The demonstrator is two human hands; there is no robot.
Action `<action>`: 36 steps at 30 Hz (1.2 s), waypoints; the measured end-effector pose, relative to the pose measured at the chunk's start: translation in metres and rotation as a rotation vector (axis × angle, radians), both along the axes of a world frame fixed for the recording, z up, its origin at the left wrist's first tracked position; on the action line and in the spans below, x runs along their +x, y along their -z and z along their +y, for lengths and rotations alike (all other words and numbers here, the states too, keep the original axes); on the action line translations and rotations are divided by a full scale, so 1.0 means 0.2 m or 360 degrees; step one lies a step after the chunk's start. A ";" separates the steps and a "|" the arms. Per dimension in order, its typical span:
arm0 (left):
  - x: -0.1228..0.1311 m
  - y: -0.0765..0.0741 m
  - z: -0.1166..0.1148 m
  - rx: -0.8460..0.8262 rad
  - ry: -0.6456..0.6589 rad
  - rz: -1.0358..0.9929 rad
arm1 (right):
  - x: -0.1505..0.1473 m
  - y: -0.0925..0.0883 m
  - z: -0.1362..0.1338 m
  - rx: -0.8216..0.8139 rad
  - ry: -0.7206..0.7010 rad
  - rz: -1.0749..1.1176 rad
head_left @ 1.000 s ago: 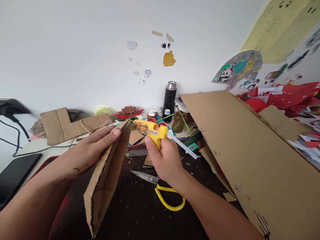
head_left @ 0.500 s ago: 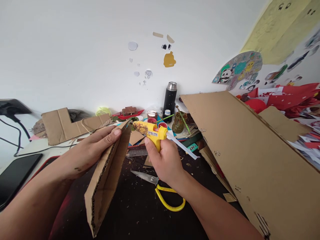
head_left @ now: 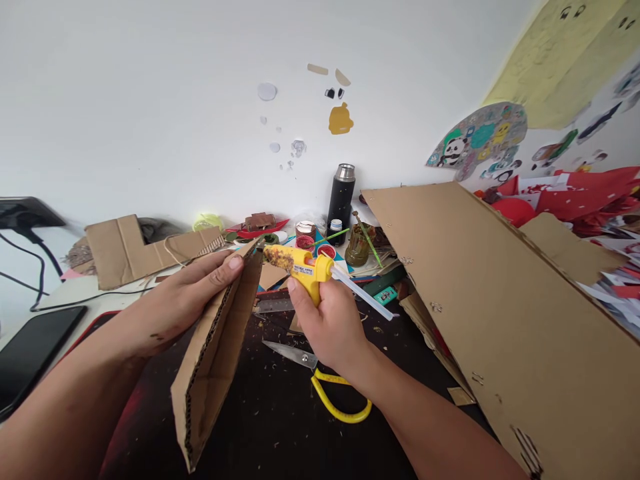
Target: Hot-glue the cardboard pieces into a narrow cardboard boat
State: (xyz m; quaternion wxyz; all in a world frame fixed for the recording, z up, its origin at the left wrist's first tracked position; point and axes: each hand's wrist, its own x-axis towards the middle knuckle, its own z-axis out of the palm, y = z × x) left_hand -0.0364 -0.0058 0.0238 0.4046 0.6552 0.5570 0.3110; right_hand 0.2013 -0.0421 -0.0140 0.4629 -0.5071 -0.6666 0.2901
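My left hand [head_left: 210,283] is closed on a folded piece of cardboard [head_left: 220,360], thumb on its upper edge, the rest of the fingers behind it. The cardboard slants down toward me, its corrugated edge showing. In my right hand [head_left: 333,327] is a yellow glue gun [head_left: 297,265], gripped by the handle, with brown stains along its barrel. A translucent glue stick [head_left: 365,293] sticks out of its back. The gun's nozzle is at the far top end of the cardboard; whether it touches cannot be made out. Below my right hand lie yellow-handled scissors [head_left: 317,377] on the dark table.
A large cardboard panel [head_left: 505,300] leans across the right side. Toward the wall stand a black thermos [head_left: 342,203], a glass jar [head_left: 357,245] and small paint pots [head_left: 305,233]. A metal ruler [head_left: 275,305] lies behind the scissors. A phone [head_left: 37,357] lies at left.
The glue gun has shifted very slightly left along the cardboard's top end. Both hands keep their grips; the whole view has moved a little.
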 end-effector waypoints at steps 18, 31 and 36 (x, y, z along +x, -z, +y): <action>0.00 0.01 0.00 -0.0011 0.0009 -0.0034 | 0.00 -0.01 0.00 0.0004 0.0034 -0.0028; 0.01 0.00 0.00 -0.0007 0.0003 -0.0016 | 0.01 -0.02 0.00 0.0011 0.0053 -0.0016; 0.01 0.00 -0.01 -0.0045 0.0006 -0.0038 | 0.01 -0.02 0.00 0.0003 0.0056 -0.0001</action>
